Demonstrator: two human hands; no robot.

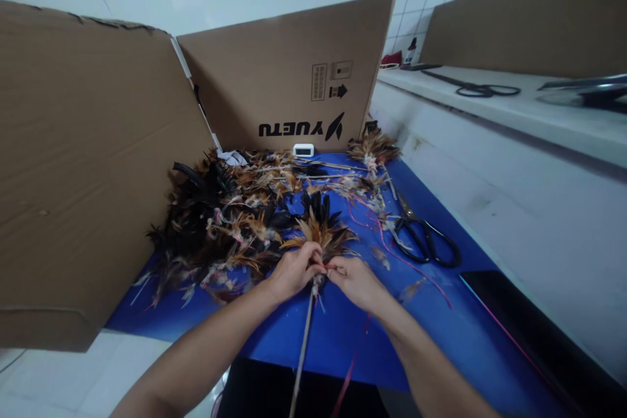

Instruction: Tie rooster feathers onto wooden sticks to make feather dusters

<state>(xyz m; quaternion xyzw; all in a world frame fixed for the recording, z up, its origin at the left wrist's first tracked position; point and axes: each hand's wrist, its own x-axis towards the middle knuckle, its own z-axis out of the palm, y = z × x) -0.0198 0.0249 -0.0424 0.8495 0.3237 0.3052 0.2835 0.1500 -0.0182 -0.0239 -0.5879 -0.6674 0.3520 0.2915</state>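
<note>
My left hand and my right hand meet over the blue mat, both pinched closed on the base of a brown and black feather bundle. The bundle sits at the top of a thin stick that runs down toward me. A red string trails from under my right hand toward the near edge. A big heap of loose feathers lies just left of and behind my hands.
Black-handled scissors lie on the mat to the right. Cardboard walls stand at the left and back. A small white device sits at the back. A white ledge with other scissors runs along the right.
</note>
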